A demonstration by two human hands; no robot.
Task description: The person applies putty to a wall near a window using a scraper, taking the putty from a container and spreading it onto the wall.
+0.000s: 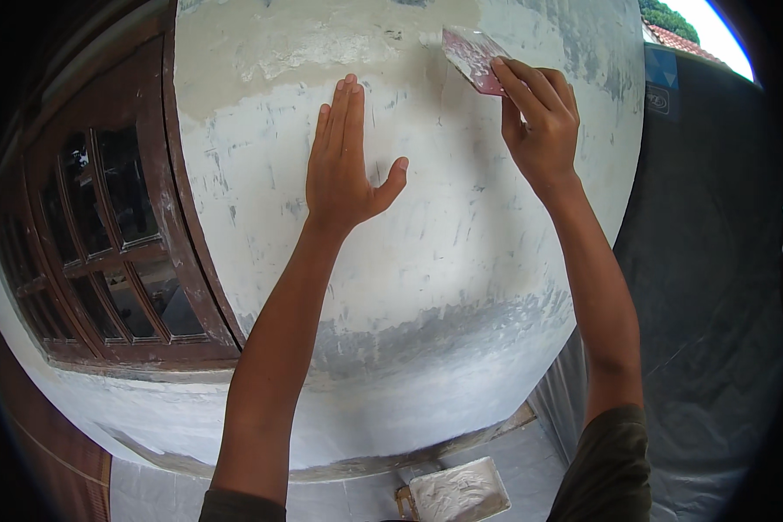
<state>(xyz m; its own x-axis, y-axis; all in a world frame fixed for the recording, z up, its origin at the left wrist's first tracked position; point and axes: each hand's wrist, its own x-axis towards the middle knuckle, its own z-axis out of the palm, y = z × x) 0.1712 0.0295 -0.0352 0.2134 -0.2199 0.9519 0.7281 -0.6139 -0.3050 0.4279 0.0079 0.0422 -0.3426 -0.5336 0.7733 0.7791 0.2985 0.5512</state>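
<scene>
My left hand (pixel 344 161) is held up flat at the wall (pixel 426 235), fingers stretched upward and thumb spread to the side, with nothing in it. Whether its palm touches the surface I cannot tell. Higher up on the right, my right hand (pixel 544 117) grips a flat pinkish-red scraper (pixel 471 59) by its lower right edge. White putty is smeared over the scraper, which is tilted against or just in front of the wall. The wall's coat is patchy white, with damp-looking beige putty near the top and grey streaks elsewhere.
A dark brown wooden window (pixel 113 235) with glass panes borders the wall on the left. Down on the grey floor covering stands a tray (pixel 507 498) of white putty. Black sheeting (pixel 713 261) hangs on the right. Red roof tiles and greenery show at the top right.
</scene>
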